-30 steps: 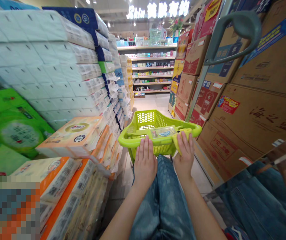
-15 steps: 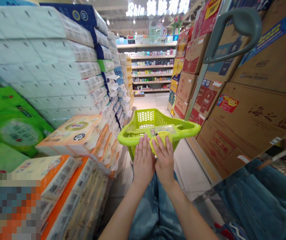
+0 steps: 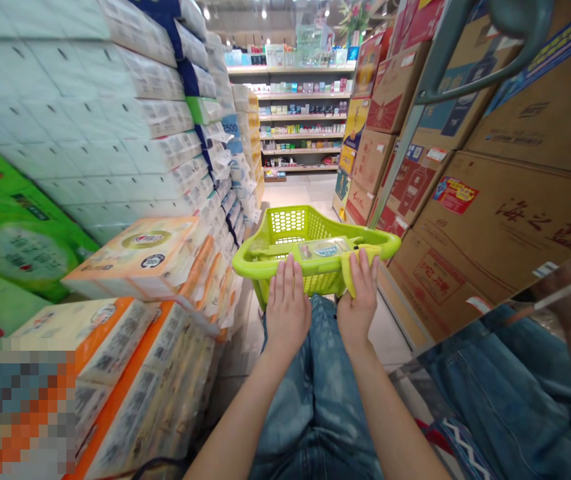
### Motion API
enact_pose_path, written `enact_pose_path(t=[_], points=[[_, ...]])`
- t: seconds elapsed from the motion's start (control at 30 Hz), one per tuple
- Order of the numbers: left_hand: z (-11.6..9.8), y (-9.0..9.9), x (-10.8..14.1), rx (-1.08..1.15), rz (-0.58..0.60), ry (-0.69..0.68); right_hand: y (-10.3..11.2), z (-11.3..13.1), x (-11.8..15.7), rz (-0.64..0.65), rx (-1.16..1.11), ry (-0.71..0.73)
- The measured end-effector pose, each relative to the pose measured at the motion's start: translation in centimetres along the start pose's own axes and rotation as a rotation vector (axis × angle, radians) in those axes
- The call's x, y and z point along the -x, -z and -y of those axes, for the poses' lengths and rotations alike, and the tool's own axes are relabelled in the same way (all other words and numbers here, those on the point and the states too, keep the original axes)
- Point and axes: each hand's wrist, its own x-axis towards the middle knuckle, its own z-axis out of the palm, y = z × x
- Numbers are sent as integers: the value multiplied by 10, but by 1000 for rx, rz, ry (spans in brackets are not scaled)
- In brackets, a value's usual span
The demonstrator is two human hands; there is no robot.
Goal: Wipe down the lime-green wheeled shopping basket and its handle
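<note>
View: head, looking forward and down over my hands and knees.
Left grip: my left grip (image 3: 288, 300) is released, fingers spread and laid flat on the near rim of the lime-green plastic basket (image 3: 260, 265).
Right grip: my right grip (image 3: 358, 295) is clenched on a yellow strip of soft material (image 3: 348, 273), which folds over that same rim; I cannot tell whether it is a cloth or a strap.
Things: a flat packet in clear wrap (image 3: 324, 248) lies in the basket, just ahead of my hands.
Axis: the packet's long axis runs across the basket, side to side; it lies forward of both grips, slightly nearer my right.
Rest: wrapped tissue packs (image 3: 115, 113) stand stacked on my left, cardboard cartons (image 3: 510, 227) on my right, and goods shelves (image 3: 300, 117) far ahead; my jeans (image 3: 315, 400) fill the space below my hands.
</note>
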Motion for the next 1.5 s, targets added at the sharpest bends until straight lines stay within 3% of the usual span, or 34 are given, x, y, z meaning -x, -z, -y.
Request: enact_pose_path(t=[0.17,0.3,0.4,0.57,0.73,0.93,1.1,1.27,1.37,1.5], points=[[4,-1,2,-24,14,-5,-17,34,18,162,-2,192],[5,-2,1,-23,12,-14,-15,27,19,179,20,231],[3,-2,0,-17,6,-12,-6,6,9,129,46,205],[0,-3,-1,-6,18,-2,7,-17,-6,1,21,35],[1,-3,0,3,17,1,2,-3,0,-3,-20,5],[3,-4,1,-10,0,-12,-14,29,22,128,-26,188],[4,-3,1,-3,9,-22,-11,14,15,130,25,242],[2,-1,-1,-6,24,-11,0,-15,-6,-25,26,87],[1,-1,-1,-3,16,-3,-2,-10,-7,-66,21,13],[3,-2,0,1,-1,-9,-14,16,5,66,35,149]])
